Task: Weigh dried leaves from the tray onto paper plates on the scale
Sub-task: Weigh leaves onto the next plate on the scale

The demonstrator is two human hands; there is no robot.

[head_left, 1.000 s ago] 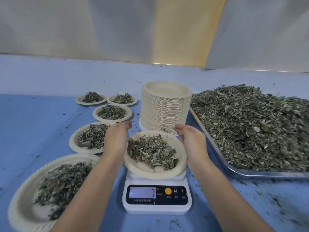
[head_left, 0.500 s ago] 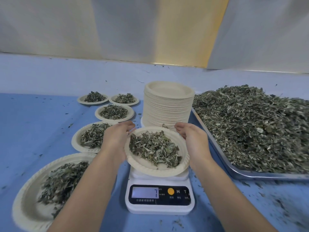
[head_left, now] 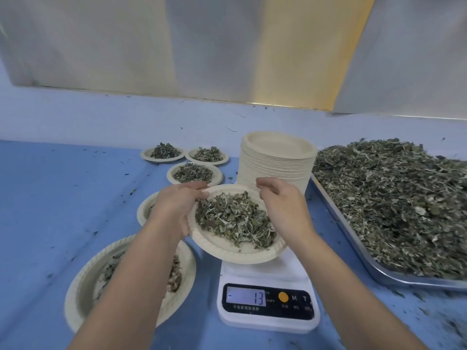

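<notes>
A paper plate with a heap of dried leaves hangs tilted just above the white scale. The scale's display reads minus 13. My left hand grips the plate's left rim, thumb over the edge. My right hand holds the right rim with curled fingers and hides that side of the plate. At the right, the metal tray holds a big pile of dried leaves.
A tall stack of empty paper plates stands just behind the scale. Several filled plates lie in a row on the blue table at the left, the nearest under my left forearm, the farthest near the wall. Leaf crumbs dot the table.
Both hands have lifted the filled plate off the scale and shifted it slightly left. The display went from 7 to minus 13.
</notes>
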